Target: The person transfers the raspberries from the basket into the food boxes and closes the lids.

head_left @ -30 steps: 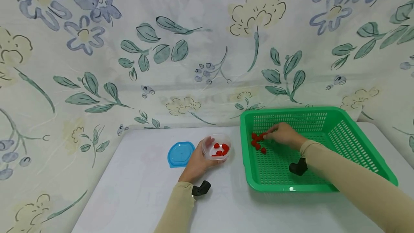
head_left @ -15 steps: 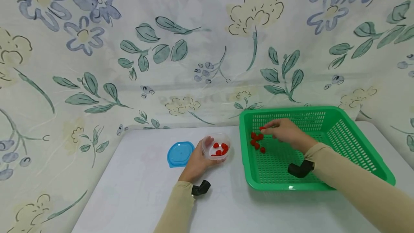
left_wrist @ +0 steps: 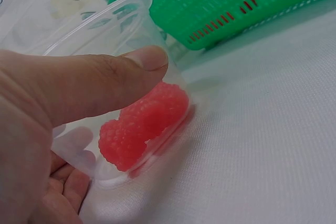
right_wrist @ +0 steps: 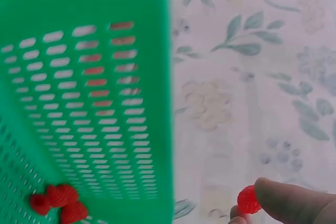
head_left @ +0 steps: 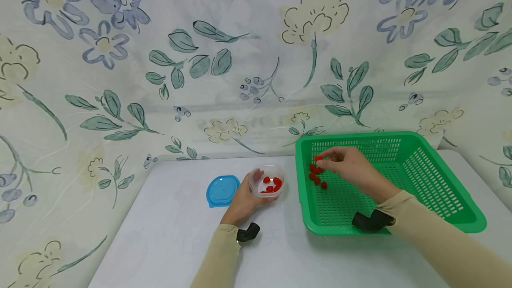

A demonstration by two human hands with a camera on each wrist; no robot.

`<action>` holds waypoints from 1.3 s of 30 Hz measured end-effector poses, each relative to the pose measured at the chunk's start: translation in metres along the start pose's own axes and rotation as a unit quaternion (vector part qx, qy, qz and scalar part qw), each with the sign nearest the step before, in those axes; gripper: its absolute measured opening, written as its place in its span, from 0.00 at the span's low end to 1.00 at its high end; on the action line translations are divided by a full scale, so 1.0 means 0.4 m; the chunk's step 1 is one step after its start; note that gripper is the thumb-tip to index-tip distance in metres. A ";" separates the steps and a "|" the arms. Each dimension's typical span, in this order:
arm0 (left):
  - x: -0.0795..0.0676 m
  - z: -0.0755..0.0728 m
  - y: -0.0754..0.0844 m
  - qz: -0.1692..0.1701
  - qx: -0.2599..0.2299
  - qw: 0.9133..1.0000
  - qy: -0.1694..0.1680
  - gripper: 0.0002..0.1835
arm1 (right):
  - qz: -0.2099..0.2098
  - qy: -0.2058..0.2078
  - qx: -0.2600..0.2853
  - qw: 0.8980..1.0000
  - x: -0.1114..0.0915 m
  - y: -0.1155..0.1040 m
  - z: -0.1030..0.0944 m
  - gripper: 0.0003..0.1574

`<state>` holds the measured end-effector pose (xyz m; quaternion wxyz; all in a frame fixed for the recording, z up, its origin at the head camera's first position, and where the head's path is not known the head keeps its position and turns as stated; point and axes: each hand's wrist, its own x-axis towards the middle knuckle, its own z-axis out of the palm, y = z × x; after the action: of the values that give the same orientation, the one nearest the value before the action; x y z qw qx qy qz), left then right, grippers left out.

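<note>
Right hand [head_left: 350, 168]: grasping one berry between thumb and finger, over the ten o'clock part of the basket [head_left: 328, 230], twelve being the side away from the person.
Held berry [right_wrist: 248, 200]: up in the fingertips, just past the basket berries at their twelve o'clock in the head view. Likely very light; its bumpy skin should give good grip. Real or moulded I cannot tell, so treat it as soft and easily bruised: two fingertips on its sides, a bare pinch, no squeeze.
Basket berries [head_left: 324, 185]: clustered at nine o'clock inside the basket, some touching; best taken singly from above, outermost first.
Left hand [head_left: 245, 197]: curled round the cup [head_left: 276, 170] from its eight o'clock side, thumb along the near wall.
Cup: near the basket, at its nine o'clock, mouth up. Clear, thin plastic by the look of it: light, slick, prone to bow if pressed. Hold it low round the wall, leaving the rim free; whether its base touches the table [head_left: 160, 243] is hard to tell.
Cup berries [head_left: 277, 182]: several, loose on the cup's floor; they would probably roll if it tipped.
Lid [head_left: 223, 191]: blue, flat on the table at the cup's nine o'clock, just beside the left hand; likely bendy, best lifted by its edge.
</note>
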<state>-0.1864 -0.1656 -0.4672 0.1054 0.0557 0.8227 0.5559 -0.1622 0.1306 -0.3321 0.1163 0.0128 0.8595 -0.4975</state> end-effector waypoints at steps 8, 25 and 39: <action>0.000 0.000 0.002 0.000 0.000 1.000 0.000 0.56 | -0.031 0.028 0.010 0.999 -0.042 -0.028 0.024 0.19; -0.003 0.001 0.012 -0.002 0.000 1.000 0.002 0.54 | -0.094 0.035 0.070 0.993 -0.079 -0.051 0.167 0.12; 0.000 0.000 0.008 0.020 0.017 1.000 0.004 0.50 | -0.130 0.062 0.121 0.982 -0.061 -0.066 0.305 0.08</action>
<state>-0.1865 -0.1642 -0.4642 0.0900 0.0717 0.8312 0.5439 -0.1195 0.0147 -0.3626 -0.0047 -0.0541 0.7930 -0.6068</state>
